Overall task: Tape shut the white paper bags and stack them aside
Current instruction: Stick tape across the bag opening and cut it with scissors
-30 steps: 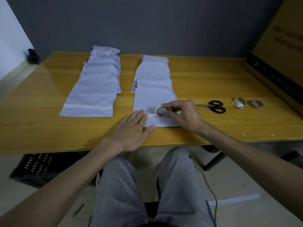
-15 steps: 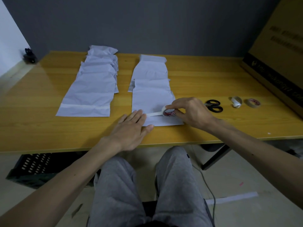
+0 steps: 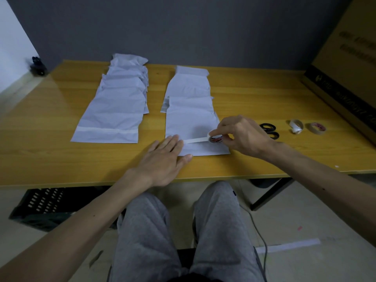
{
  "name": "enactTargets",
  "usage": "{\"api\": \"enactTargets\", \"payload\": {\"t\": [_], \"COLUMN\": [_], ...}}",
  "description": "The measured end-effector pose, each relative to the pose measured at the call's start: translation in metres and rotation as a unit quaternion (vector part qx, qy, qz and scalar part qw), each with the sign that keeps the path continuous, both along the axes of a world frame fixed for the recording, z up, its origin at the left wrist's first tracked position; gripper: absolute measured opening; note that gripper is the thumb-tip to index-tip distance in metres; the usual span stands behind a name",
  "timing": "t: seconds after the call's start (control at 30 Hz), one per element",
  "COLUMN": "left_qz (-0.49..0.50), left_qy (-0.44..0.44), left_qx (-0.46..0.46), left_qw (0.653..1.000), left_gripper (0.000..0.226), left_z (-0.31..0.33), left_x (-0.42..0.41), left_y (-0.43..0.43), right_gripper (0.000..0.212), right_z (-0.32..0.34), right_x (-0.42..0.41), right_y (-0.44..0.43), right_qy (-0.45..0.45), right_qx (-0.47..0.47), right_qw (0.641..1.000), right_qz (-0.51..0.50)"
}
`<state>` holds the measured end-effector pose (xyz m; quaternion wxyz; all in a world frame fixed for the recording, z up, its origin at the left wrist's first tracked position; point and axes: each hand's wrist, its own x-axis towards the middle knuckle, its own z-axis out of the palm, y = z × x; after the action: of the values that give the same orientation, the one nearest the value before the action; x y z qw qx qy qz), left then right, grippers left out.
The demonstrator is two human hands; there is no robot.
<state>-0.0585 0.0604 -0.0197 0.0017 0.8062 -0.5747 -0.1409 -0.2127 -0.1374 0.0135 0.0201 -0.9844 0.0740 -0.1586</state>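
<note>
White paper lies creased and flat where the front bag [image 3: 193,123] rests on the wooden table [image 3: 61,159] beneath it. It is the nearest of a row of overlapping unsealed bags [image 3: 189,86] that runs away behind it. The left hand [image 3: 162,161] lies palm down on this bag's near left corner, fingers straight and together. It grips nothing. It appears to pin down both the paper and the free end of the tape strip [image 3: 195,140], so that neither slides under the pull.

The right hand [image 3: 244,137] hovers over the bag's right side with its wrist raised. Its thumb and fingertips pinch the tape roll [image 3: 215,137], which stands on edge on the paper. The strip runs taut from the roll back to the left fingertips, low across the bag, probably along its folded mouth.

Left of the front bag, well apart, lies the finished stack [image 3: 114,110], whose top bag shows a tape band. Right of the front bag, partly hidden behind the right hand, wait black scissors [image 3: 269,130], likely for cutting the strip. Two spare rolls [image 3: 296,126] lie farther right.
</note>
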Motion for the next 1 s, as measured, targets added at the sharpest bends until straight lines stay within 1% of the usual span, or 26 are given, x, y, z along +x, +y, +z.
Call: {"api": "enactTargets", "payload": {"t": [0.2, 0.4, 0.57, 0.77, 0.9, 1.0], "left_qz": [-0.001, -0.004, -0.008, -0.012, -0.012, -0.012], "left_qy": [-0.005, -0.016, -0.031, -0.026, -0.033, -0.040], "left_qx": [-0.001, 0.004, 0.003, 0.013, 0.014, 0.016], "left_qw": [1.000, 1.000, 0.999, 1.000, 0.999, 0.999], "left_gripper": [0.068, 0.068, 0.070, 0.072, 0.073, 0.073], "left_z": [0.000, 0.000, -0.002, 0.002, 0.001, 0.001], "left_x": [0.000, 0.000, -0.001, 0.001, 0.001, 0.000], "left_y": [0.000, -0.001, -0.001, -0.003, -0.002, -0.002], "right_gripper": [0.033, 0.035, 0.044, 0.042, 0.051, 0.059], "right_z": [0.001, 0.003, 0.008, 0.012, 0.020, 0.021], "right_x": [0.003, 0.010, 0.014, 0.018, 0.022, 0.026], "right_y": [0.002, -0.005, -0.003, 0.002, 0.007, 0.011], "right_qy": [0.011, 0.048, 0.087, 0.136, 0.183, 0.182], "right_qx": [-0.019, -0.083, -0.088, -0.074, -0.073, -0.092], "right_qw": [1.000, 0.994, 0.991, 0.987, 0.980, 0.979], "right_qz": [0.016, 0.044, 0.052, 0.031, 0.017, 0.019]}}
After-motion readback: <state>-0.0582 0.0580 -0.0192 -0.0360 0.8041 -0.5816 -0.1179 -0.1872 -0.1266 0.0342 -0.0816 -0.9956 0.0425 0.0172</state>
